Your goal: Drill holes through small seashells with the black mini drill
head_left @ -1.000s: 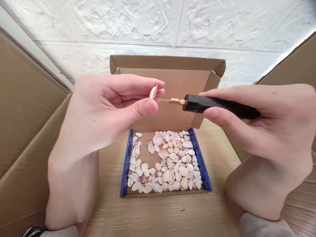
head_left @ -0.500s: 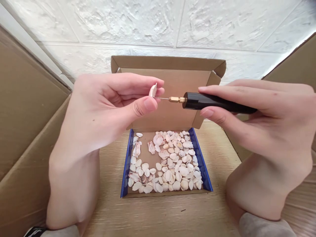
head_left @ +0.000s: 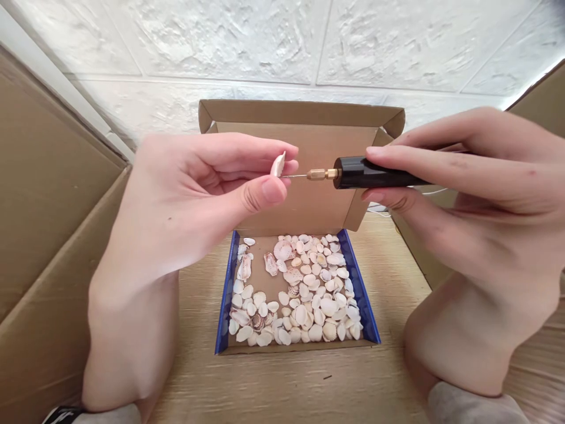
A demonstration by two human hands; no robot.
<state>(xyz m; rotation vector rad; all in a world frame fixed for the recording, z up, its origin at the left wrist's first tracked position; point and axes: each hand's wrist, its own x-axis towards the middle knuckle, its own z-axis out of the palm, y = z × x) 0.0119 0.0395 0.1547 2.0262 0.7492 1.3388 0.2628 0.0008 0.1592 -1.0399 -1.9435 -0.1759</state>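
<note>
Between the thumb and fingers of my left hand is a small whitish shell, held on edge. My right hand grips a black hand drill with a brass chuck. The drill's thin bit points left and meets the shell's right side; whether it has gone through cannot be seen. Below the hands, many shells in white, cream and pink lie in an open cardboard box with blue side walls.
Behind the box stands its raised brown lid, before a white brick-patterned wall. Cardboard panels rise at left and right. A thin white cable shows under the drill. A dark sliver lies on the wooden table.
My left hand and the shell have shifted slightly right. The drill has moved a little right and up and sits more level, and my right hand's fingers have risen. The cable has come into sight.
</note>
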